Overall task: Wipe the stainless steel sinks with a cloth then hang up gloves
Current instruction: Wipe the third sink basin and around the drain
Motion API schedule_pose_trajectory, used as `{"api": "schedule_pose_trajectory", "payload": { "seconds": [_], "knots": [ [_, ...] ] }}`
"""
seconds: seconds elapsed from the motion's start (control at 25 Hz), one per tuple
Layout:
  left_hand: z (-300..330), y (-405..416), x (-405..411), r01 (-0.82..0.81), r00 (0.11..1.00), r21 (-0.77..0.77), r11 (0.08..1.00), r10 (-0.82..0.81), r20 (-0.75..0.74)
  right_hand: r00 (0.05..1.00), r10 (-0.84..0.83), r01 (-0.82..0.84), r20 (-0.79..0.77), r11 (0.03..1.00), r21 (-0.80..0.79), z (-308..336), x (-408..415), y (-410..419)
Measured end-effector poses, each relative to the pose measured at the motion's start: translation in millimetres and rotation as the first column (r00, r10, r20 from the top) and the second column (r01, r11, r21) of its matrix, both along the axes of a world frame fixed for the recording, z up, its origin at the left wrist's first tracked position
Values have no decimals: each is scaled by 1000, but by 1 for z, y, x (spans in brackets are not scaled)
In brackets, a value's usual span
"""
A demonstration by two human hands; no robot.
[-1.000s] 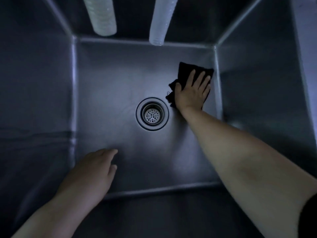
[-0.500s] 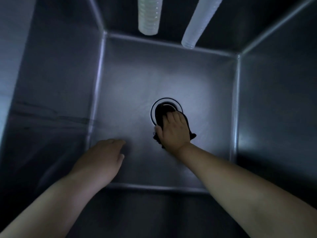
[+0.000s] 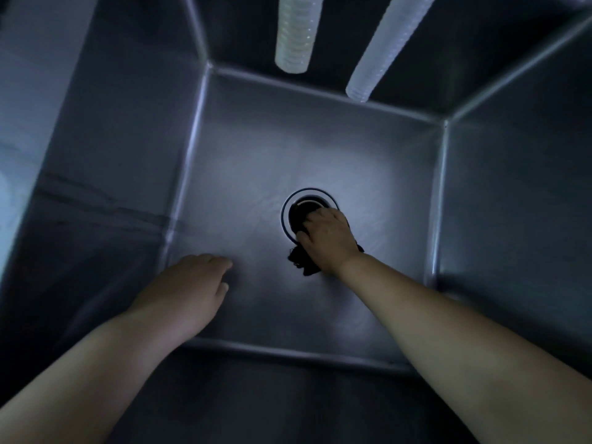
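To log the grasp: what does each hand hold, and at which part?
The right hand presses the bunched black cloth on the drain, gripping its middle. The left hand holds nothing.

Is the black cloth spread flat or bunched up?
Bunched: the cloth is crumpled under the right hand, over the drain.

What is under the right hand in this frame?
A dark cloth pressed over the drain by the right hand. Only the drain's ring shows; its strainer is covered.
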State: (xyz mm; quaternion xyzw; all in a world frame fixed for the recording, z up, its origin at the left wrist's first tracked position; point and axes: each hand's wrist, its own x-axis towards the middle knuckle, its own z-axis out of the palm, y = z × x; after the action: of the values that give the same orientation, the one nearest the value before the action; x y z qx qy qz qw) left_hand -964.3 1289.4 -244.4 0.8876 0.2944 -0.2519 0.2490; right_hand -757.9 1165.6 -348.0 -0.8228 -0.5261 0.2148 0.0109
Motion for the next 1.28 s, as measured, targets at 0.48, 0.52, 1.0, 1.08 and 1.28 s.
{"api": "schedule_pose_trajectory", "payload": {
  "seconds": [0.48,0.52,1.0,1.08,1.28],
  "knots": [
    [-2,-4,-1,5,1000,-37,999,-5,-22,959,181,-134,217,968,-213,5,-7,-5],
    [-2,-3,-1,0,1000,-38,999,-1,-18,941,215,-145,260,953,-266,4,-9,-3],
    [-1,-1,0,-26,1000,-51,998,26,-8,966,74,-95,248,993,71,4,-19,11],
    [-1,-1,0,-28,1000,-56,998,28,-10,984,-91,59,156,978,199,0,-19,6],
    [-3,0,-1,-8,1000,-59,998,8,-8,966,-253,221,62,923,315,-6,-30,-2]
  ]
}}
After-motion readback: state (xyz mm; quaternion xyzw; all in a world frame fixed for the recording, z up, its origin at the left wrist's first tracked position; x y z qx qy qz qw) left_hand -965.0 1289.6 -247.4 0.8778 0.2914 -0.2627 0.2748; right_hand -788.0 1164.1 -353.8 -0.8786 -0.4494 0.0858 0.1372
